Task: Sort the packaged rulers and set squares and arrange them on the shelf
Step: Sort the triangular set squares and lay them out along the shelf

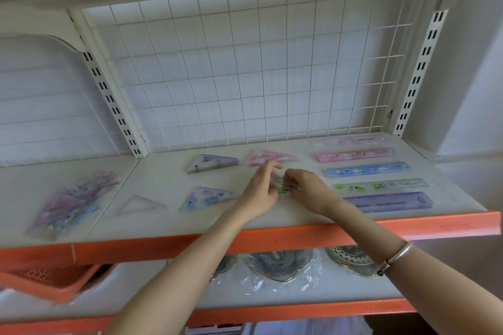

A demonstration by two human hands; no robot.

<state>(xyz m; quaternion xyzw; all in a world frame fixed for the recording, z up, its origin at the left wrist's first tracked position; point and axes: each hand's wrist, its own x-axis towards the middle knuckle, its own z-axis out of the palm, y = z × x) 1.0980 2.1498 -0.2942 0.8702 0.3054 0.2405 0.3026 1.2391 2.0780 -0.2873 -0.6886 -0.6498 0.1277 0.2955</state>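
Observation:
My left hand (261, 190) and my right hand (306, 187) meet over the middle of the shelf (163, 174), both pinching a small packaged green set square (281, 190), mostly hidden by my fingers. Around it lie a purple set square (211, 163), a pink set square (269, 156), a blue set square (209, 197) and a clear pink triangle (140, 204). To the right, rulers lie in a column: pale pink (351, 141), pink (356, 155), blue (367, 169), green (381, 185), purple (389, 201).
A loose heap of packaged rulers and set squares (73, 201) lies at the shelf's left end. A white wire grid (245, 68) backs the shelf. The orange front edge (272, 239) runs below my wrists. Wrapped glass dishes (280, 264) and an orange basket (49, 280) sit on the lower shelf.

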